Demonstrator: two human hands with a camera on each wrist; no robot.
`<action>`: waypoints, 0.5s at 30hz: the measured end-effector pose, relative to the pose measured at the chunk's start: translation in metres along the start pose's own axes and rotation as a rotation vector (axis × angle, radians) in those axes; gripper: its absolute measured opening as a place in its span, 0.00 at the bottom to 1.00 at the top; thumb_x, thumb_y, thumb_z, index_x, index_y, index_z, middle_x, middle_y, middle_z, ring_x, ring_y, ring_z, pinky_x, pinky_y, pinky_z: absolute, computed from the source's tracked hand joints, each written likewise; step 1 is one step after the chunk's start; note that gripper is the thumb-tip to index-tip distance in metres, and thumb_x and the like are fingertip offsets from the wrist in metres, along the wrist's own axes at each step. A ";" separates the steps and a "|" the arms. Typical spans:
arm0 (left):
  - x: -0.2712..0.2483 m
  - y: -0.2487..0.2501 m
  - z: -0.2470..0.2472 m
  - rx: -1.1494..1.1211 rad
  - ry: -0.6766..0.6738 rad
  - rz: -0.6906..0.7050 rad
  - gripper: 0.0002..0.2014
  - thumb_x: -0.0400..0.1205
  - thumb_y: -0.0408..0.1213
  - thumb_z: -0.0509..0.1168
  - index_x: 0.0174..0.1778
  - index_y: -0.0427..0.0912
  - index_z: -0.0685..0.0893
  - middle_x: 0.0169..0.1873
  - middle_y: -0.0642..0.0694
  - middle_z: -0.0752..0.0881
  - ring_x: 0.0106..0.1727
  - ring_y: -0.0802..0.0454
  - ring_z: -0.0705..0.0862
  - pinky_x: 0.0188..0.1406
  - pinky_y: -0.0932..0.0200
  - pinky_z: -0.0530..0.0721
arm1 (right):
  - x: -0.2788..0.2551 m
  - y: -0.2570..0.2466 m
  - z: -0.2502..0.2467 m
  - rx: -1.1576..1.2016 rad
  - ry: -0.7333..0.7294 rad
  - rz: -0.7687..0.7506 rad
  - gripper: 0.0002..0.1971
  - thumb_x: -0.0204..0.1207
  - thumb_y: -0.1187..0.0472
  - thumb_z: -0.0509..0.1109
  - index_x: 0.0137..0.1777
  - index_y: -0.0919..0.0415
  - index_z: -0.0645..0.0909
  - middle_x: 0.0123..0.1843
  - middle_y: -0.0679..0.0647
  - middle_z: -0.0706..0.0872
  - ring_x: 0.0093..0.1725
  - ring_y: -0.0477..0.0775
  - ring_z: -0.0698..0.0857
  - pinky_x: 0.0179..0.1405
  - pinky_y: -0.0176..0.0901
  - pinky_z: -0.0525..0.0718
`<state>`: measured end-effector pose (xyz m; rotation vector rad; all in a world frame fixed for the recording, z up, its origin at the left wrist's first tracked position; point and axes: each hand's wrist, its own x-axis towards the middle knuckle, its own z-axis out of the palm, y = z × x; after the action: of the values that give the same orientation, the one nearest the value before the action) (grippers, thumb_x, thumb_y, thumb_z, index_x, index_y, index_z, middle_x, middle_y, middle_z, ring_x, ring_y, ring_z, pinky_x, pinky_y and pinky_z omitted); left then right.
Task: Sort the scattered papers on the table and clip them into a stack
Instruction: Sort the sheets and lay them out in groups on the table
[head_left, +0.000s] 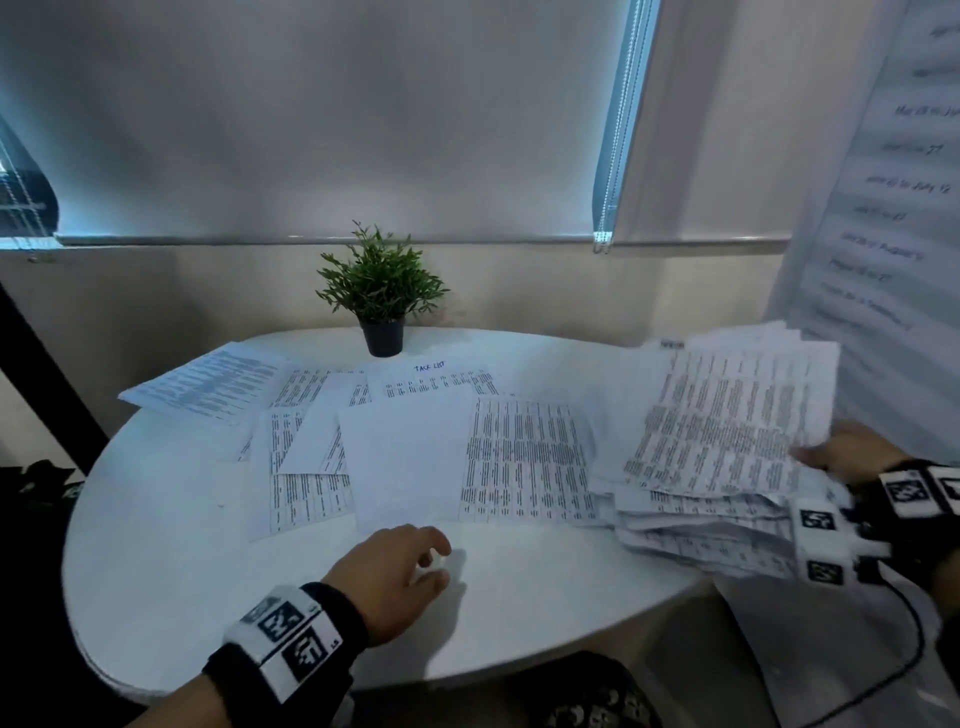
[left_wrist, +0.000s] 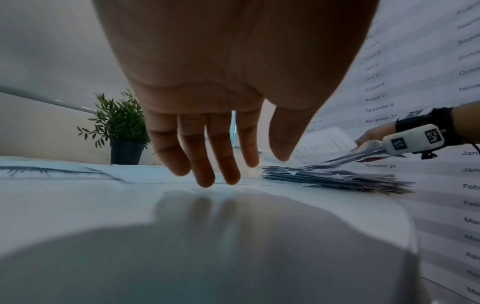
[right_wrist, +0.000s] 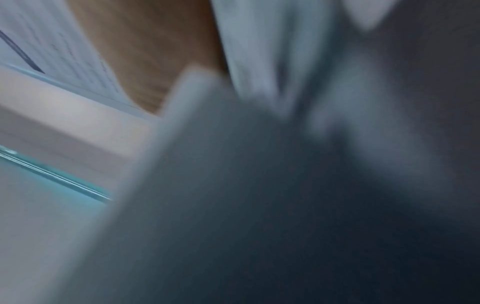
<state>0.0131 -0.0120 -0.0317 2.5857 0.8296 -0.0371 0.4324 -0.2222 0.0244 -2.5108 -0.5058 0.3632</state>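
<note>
**Fingers: left loose over bare tabletop, right pinching a sheaf**

Fingers (left_wrist: 202, 156) of my left hand (head_left: 387, 577) hang slack and slightly spread just above the white round tabletop (head_left: 208, 587), holding nothing; their shadow sits right under them. Fingers of my right hand (head_left: 852, 449) grip a printed sheaf (head_left: 727, 415) at its near right edge, lifted and tilted over the stack (head_left: 696, 525) at the tabletop's right side. Right wrist view is all blur, only paper close up, so the grip reads from the other two views.

Largest down: tabletop carries the scattered papers (head_left: 524, 462) across its middle, overlapping, some printed in columns, one blank-side sheet (head_left: 405, 457) on top near centre, directly beyond my left hand. Sheet headed "TASK LIST" (head_left: 431, 379) lies at the far edge. Another printed sheet (head_left: 208, 387) overhangs the far left rim. Stack is uneven, edges fanned, touching the loose sheets beside it. Small potted plant (head_left: 382, 296) stands at the far edge, behind the papers.
</note>
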 end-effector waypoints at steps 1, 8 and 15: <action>0.002 0.002 -0.002 0.011 -0.004 -0.002 0.15 0.85 0.51 0.57 0.68 0.57 0.74 0.60 0.56 0.80 0.57 0.58 0.77 0.60 0.63 0.74 | 0.007 0.003 0.003 -0.052 -0.012 0.019 0.27 0.77 0.66 0.70 0.74 0.71 0.69 0.76 0.63 0.70 0.74 0.68 0.70 0.74 0.56 0.67; 0.041 0.012 -0.024 0.169 -0.039 -0.081 0.17 0.84 0.52 0.59 0.68 0.54 0.75 0.61 0.53 0.81 0.63 0.52 0.79 0.63 0.58 0.77 | 0.011 0.008 0.032 -0.310 0.024 0.022 0.21 0.75 0.72 0.67 0.67 0.74 0.71 0.67 0.71 0.77 0.59 0.66 0.77 0.52 0.46 0.72; 0.102 0.021 -0.012 0.296 -0.083 -0.257 0.24 0.83 0.57 0.57 0.62 0.39 0.81 0.61 0.41 0.84 0.60 0.43 0.83 0.51 0.55 0.79 | -0.028 -0.007 0.038 -0.528 0.178 0.057 0.37 0.70 0.58 0.71 0.76 0.61 0.59 0.69 0.70 0.71 0.66 0.70 0.74 0.64 0.58 0.77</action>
<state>0.1072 0.0336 -0.0277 2.7041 1.1980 -0.3661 0.3915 -0.2112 0.0020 -3.0340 -0.5101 0.0195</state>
